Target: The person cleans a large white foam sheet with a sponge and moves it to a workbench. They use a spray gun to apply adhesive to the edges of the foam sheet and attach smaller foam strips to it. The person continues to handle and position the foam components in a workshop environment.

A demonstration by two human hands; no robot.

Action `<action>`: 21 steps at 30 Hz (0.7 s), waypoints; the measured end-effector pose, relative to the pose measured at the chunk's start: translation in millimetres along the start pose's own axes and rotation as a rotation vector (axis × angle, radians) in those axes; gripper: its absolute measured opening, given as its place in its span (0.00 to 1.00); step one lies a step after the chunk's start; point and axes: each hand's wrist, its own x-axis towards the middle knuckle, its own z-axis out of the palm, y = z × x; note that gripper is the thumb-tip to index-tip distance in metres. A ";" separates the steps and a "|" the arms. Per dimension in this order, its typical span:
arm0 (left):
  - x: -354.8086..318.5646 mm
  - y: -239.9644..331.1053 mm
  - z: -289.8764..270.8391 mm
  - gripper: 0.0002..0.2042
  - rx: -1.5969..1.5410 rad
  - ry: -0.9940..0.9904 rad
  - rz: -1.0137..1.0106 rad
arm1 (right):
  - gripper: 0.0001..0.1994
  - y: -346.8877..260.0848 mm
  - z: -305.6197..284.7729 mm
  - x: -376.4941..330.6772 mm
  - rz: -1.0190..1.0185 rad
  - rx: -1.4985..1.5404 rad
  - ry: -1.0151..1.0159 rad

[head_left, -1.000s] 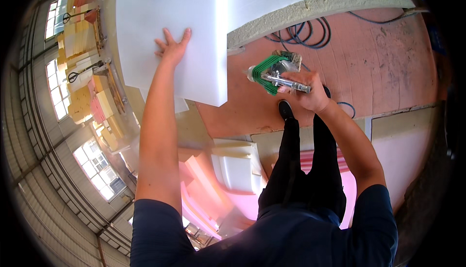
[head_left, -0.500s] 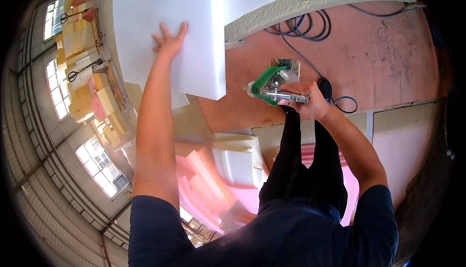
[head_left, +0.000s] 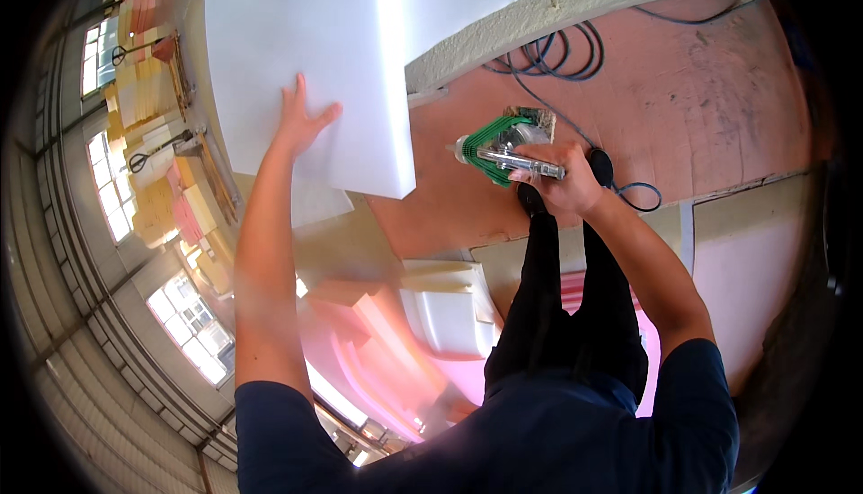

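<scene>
My left hand (head_left: 304, 124) lies with spread fingers on the smooth top of a large white foam block (head_left: 360, 53). Its thumb points right, toward the bright edge of the block. My right hand (head_left: 568, 178) is closed around the silver handle of a spray gun (head_left: 526, 163), held above the reddish floor to the right of the block. Green mesh-like strands wrap the gun's front, and a clear rounded cup shows behind them. The gun's nozzle end points left, toward the block. Part of the handle is hidden by my fingers.
A dark hose (head_left: 580, 62) lies coiled on the reddish floor (head_left: 683, 89) and trails to near my shoes. A thick foam slab with a rough edge (head_left: 557, 17) curves along the far side. Pink foam sheets (head_left: 360, 341) and a white piece (head_left: 447, 319) lie near my legs.
My left hand has slid nearer to me over the white block, its fingers still spread. The right hand keeps its hold on the spray gun with little movement. The view has shifted slightly.
</scene>
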 end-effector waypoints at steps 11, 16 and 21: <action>-8.4 22.3 -1.0 0.59 0.049 -0.021 -0.104 | 0.14 1.8 -12.0 29.3 -0.083 0.013 0.143; -6.9 20.3 -0.1 0.59 0.046 -0.014 -0.088 | 0.15 5.8 -13.2 25.9 -0.015 0.036 0.096; -1.8 11.9 1.7 0.59 0.082 0.005 -0.046 | 0.15 7.3 -7.3 8.7 -0.009 0.012 0.055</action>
